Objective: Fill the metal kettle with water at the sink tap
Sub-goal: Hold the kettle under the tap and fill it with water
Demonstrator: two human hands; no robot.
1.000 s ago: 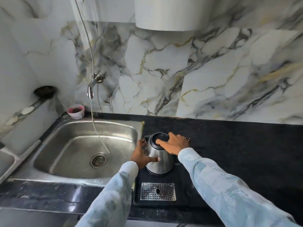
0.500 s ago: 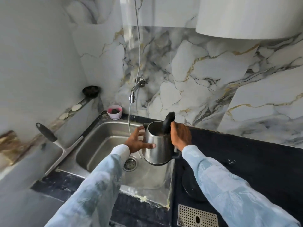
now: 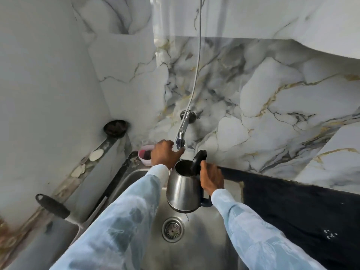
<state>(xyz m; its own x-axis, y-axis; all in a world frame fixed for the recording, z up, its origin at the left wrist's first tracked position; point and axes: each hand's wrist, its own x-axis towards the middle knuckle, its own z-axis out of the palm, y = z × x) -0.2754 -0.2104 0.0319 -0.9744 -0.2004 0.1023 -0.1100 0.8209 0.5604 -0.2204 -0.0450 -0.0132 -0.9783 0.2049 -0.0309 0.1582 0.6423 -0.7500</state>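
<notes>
The metal kettle hangs in the air over the steel sink, its black lid flipped up and its mouth just below the tap spout. My right hand grips the kettle's black handle on its right side. My left hand reaches up to the chrome wall tap, its fingers touching the lower end of the spout. No water stream is visible. A thin white hose runs down the marble wall to the tap.
The sink drain lies below the kettle. A small pink cup stands at the sink's back left corner. A black-handled utensil rests at the left. A dark round object sits on the left ledge. Black countertop extends to the right.
The kettle was lifted off its base on the counter, its lid opened, and carried left over the sink under the tap. My left hand left the kettle body and rose to the tap.
</notes>
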